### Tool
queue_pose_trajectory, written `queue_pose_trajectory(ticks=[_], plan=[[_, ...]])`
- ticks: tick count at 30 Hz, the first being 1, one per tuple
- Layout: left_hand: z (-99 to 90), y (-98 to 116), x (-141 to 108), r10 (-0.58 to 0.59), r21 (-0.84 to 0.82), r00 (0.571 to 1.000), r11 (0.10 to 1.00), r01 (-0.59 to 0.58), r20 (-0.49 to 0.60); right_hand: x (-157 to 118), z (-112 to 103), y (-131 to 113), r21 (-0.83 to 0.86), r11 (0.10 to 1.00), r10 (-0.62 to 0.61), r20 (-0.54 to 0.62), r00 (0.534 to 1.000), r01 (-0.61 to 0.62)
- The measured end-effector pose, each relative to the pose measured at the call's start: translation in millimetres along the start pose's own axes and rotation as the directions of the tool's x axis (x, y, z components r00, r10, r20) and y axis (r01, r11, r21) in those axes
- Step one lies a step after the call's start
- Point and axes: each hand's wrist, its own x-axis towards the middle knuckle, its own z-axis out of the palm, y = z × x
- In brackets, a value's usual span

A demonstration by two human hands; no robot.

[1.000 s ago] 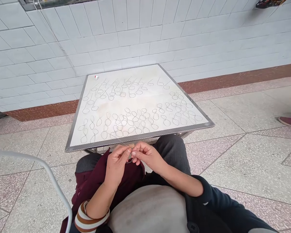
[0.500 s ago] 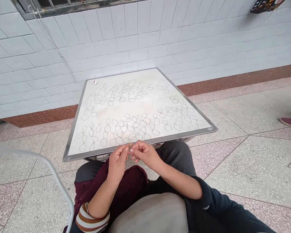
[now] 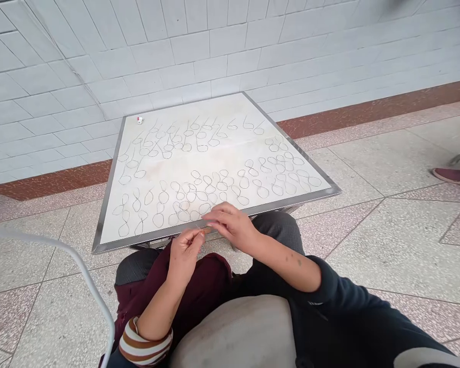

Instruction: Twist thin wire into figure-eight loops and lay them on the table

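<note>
My left hand [image 3: 184, 254] is closed in a pinch at the near edge of the white table [image 3: 210, 166]. A thin wire [image 3: 199, 226] pokes out from its thumb and forefinger; the rest of it is too fine to make out. Just right of it, my right hand [image 3: 233, 228] has its fingers stretched out and the thumb apart, holding nothing I can see. Several thin wire figure-eights [image 3: 158, 213] lie across the near part of the tabletop. Farther back lie several wires bent into single loops with a straight tail [image 3: 202, 145].
A small white and red item [image 3: 140, 120] rests in the table's far left corner. Behind the table is a tiled wall [image 3: 199, 48]. A grey curved metal bar [image 3: 88, 278] stands at the left. Another person's shoe [image 3: 454, 176] is on the floor at the right.
My right hand has come away from the left fingertips, and its fingers have straightened. My left hand keeps its pinch. The view has tilted down a little.
</note>
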Motion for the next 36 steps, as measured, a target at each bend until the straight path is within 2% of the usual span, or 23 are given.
queue_pose_trajectory(ticks=[1, 2, 4, 6, 8, 11, 15, 20, 24, 27, 32, 36], plan=[[0.9, -0.1, -0.3, -0.011, -0.018, 1.0, 1.0, 0.011, 0.018, 8.5, -7.8, 0.9, -0.103, 0.984, -0.143, 0.054, 0.988, 0.148], [1.9, -0.1, -0.9, -0.022, -0.041, 0.999, 0.999, 0.024, 0.038, 17.5, -15.4, 1.4, -0.178, 0.941, -0.264, 0.145, 0.954, 0.288], [4.1, 0.2, -2.6, -0.039, -0.093, 0.996, 0.995, 0.046, 0.08, 35.4, -28.5, 1.4, -0.241, 0.823, -0.424, 0.342, 0.839, 0.514], [5.7, 0.8, -4.4, -0.046, -0.151, 0.993, 0.986, 0.063, 0.113, 50.6, -37.9, 1.3, -0.24, 0.726, -0.493, 0.471, 0.732, 0.644], [6.7, 1.9, -5.7, -0.061, -0.212, 0.989, 0.973, 0.089, 0.136, 61.5, -43.2, 2.1, -0.228, 0.671, -0.512, 0.546, 0.664, 0.705], [7.0, 4.0, -6.0, -0.119, -0.26, 0.981, 0.953, 0.155, 0.151, 69.9, -45.4, 4.9, -0.199, 0.64, -0.525, 0.592, 0.611, 0.742], [5.9, 6.7, -4.2, -0.168, -0.204, 0.965, 0.956, 0.209, 0.201, 73.0, -43.5, 8.8, -0.134, 0.625, -0.557, 0.614, 0.56, 0.769], [3.0, 11.1, -2.9, -0.179, -0.109, 0.95, 0.971, 0.213, 0.256, 76.7, -43.5, 12.3, -0.145, 0.536, -0.557, 0.68, 0.477, 0.832], [1.3, 14.6, -3.5, -0.157, -0.092, 0.949, 0.978, 0.188, 0.274, 79.5, -47.0, 13.4, -0.172, 0.507, -0.525, 0.716, 0.461, 0.845], [1.0, 16.4, -4.2, -0.149, -0.095, 0.952, 0.979, 0.18, 0.268, 78.1, -47.5, 13.9, -0.203, 0.509, -0.514, 0.708, 0.484, 0.837], [-0.4, 17.2, -5.0, -0.138, -0.088, 0.956, 0.982, 0.165, 0.258, 72.6, -42.2, 16.5, -0.279, 0.543, -0.485, 0.666, 0.567, 0.792], [-1.9, 11.0, -5.7, -0.118, -0.096, 0.971, 0.985, 0.141, 0.209, 68.4, -38.5, 17.9, -0.344, 0.617, -0.431, 0.606, 0.669, 0.708]])
